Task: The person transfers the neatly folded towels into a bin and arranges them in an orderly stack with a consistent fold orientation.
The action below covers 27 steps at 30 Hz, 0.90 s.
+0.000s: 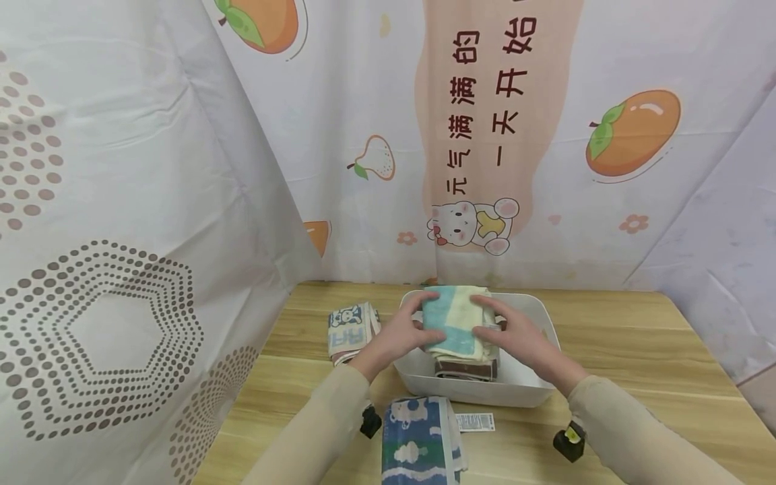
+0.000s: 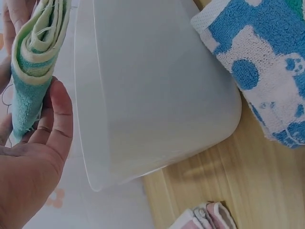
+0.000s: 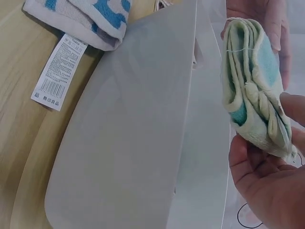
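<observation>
Both hands hold a folded teal and cream towel (image 1: 456, 320) over the white bin (image 1: 418, 384). My left hand (image 1: 407, 330) grips its left side, thumb on the near face and fingers behind. On the opposite side my right hand (image 1: 515, 337) grips it the same way. Side views show the towel's stacked folds, in the left wrist view (image 2: 35, 71) and the right wrist view (image 3: 255, 86). Below it, a brown folded towel (image 1: 467, 369) lies inside the bin. More of the bin's contents is hidden behind the held towel.
A blue and green patterned towel (image 1: 418, 441) lies folded in front of the bin, its white label (image 1: 475, 422) sticking out to the right. To the bin's left sits a cream and blue folded towel (image 1: 351, 330). A printed curtain (image 1: 376, 222) hangs behind the wooden table (image 1: 630, 350).
</observation>
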{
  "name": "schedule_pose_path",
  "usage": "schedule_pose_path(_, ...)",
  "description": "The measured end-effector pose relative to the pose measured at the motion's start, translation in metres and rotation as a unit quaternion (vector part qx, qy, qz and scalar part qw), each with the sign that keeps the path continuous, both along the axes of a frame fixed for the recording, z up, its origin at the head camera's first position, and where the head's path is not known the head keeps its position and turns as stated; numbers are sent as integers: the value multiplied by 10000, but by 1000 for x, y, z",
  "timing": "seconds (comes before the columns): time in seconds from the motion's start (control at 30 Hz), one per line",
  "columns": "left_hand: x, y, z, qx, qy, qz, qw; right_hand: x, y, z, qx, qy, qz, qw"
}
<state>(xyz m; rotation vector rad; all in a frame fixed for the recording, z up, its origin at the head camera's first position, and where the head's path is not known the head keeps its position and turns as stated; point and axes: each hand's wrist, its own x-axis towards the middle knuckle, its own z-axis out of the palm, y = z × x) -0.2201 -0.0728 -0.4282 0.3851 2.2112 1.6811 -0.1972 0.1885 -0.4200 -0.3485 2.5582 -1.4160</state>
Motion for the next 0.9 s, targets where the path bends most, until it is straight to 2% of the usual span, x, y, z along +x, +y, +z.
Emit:
schedule_pose_path(0.47,-15,11,-2,-643,-30,19,9979,-10,6,-3,-25,-206,79,9998)
schedule_pose_path(0.9,-29,17,-8,-1049,11,-176,9943,-19,11,-10,76,-242,180,9995)
